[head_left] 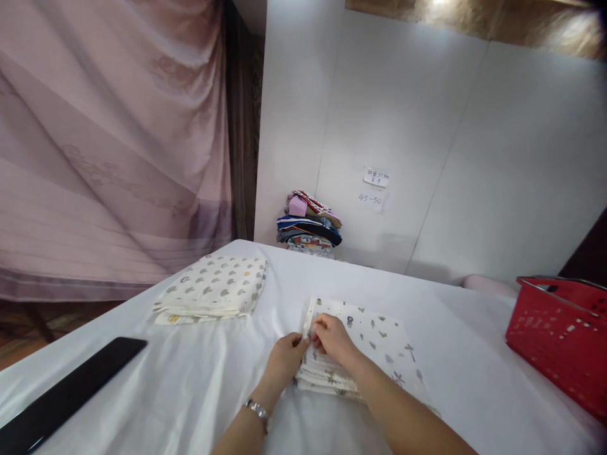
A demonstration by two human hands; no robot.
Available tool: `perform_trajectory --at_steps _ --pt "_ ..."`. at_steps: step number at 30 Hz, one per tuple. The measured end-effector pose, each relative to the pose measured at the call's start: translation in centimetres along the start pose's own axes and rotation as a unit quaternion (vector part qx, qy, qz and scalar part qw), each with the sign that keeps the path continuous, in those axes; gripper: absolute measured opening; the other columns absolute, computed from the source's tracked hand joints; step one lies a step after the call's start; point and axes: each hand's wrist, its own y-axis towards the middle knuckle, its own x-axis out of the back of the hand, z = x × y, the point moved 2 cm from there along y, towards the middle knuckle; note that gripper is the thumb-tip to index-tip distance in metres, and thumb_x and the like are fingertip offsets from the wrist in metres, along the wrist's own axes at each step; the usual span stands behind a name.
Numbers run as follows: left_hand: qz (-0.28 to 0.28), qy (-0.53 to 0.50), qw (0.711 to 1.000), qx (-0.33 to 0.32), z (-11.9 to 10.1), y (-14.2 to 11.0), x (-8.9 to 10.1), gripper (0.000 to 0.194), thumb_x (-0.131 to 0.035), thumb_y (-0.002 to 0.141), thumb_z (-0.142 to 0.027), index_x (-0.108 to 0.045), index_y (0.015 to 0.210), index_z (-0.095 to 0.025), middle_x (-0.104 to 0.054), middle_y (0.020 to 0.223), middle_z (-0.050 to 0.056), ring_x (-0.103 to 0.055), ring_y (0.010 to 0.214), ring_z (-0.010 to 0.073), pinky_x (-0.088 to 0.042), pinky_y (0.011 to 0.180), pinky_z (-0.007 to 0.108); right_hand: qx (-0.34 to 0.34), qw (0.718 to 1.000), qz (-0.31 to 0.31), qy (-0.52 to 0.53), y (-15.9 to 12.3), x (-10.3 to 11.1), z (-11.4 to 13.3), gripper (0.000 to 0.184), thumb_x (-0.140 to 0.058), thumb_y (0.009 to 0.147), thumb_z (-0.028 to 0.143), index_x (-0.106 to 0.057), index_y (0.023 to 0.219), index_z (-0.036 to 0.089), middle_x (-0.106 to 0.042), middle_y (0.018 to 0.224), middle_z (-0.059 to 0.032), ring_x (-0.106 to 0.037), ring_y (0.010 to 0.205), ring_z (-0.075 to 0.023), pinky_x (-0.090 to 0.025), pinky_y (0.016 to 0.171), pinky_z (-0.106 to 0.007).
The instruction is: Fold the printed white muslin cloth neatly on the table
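A folded white cloth with small printed figures (374,335) lies on the white-covered table (199,379) in front of me. My left hand (286,360) pinches the cloth's left edge, fingers closed on the layers. My right hand (332,338) grips the same edge right beside it, fingers curled on the fabric. A watch sits on my left wrist.
A second folded cloth with grey and yellow spots (213,287) lies at the left. A black flat object (71,392) rests near the table's left edge. A red basket (562,338) stands at the right. Folded clothes (309,224) are stacked against the white wall.
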Motion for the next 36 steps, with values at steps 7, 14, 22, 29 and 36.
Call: perform_trajectory --at_steps 7,14,22,29,36 --pt "0.006 -0.022 1.000 0.008 0.1 0.0 -0.1 0.025 -0.046 0.076 -0.034 -0.063 0.071 -0.016 -0.056 0.059 -0.001 -0.049 0.058 0.0119 -0.033 0.053 0.021 0.161 0.950 0.001 -0.266 1.4 1.9 -1.0 0.041 -0.044 0.081 0.024 -0.049 0.121 0.018 -0.041 0.136 -0.0091 -0.030 0.128 -0.0232 -0.023 0.105 -0.040" --pt "-0.002 0.001 1.000 -0.009 0.5 0.2 -0.2 0.023 -0.045 0.076 -0.031 -0.058 0.064 -0.017 -0.051 0.055 -0.003 -0.046 0.056 0.0109 -0.032 0.053 0.020 0.075 0.932 0.125 -0.333 1.7 2.2 -1.1 0.057 -0.031 0.088 0.042 -0.027 0.139 0.016 -0.017 0.148 -0.0095 -0.012 0.136 -0.0255 -0.013 0.107 -0.046" --pt "-0.001 0.005 1.000 -0.007 0.4 -0.1 -0.3 0.021 -0.043 0.078 -0.028 -0.056 0.064 -0.018 -0.051 0.055 -0.003 -0.047 0.055 0.0105 -0.032 0.052 0.020 0.124 0.919 0.148 -0.343 2.9 3.5 -0.6 0.061 -0.031 0.088 0.047 -0.021 0.141 0.018 -0.013 0.149 -0.0079 -0.008 0.136 -0.0235 -0.007 0.108 -0.047" --pt "-0.010 0.028 1.000 -0.009 -0.1 -0.3 -0.3 0.020 -0.043 0.078 -0.025 -0.052 0.062 -0.017 -0.050 0.053 -0.004 -0.046 0.052 0.0097 -0.030 0.051 0.020 0.136 0.923 0.117 -0.341 3.2 3.0 -2.2 0.062 -0.024 0.089 0.050 -0.020 0.141 0.016 -0.017 0.148 -0.0084 -0.011 0.136 -0.0223 -0.006 0.108 -0.046" --pt "-0.014 0.033 0.999 -0.023 0.1 -0.2 -0.2 0.021 -0.043 0.077 -0.027 -0.054 0.062 -0.017 -0.052 0.053 -0.003 -0.046 0.053 0.0107 -0.032 0.053 0.021 0.164 0.925 0.137 -0.313 1.3 2.9 -2.3 0.062 -0.024 0.089 0.054 -0.021 0.141 0.021 -0.015 0.148 -0.0055 -0.009 0.136 -0.0215 -0.005 0.109 -0.045"
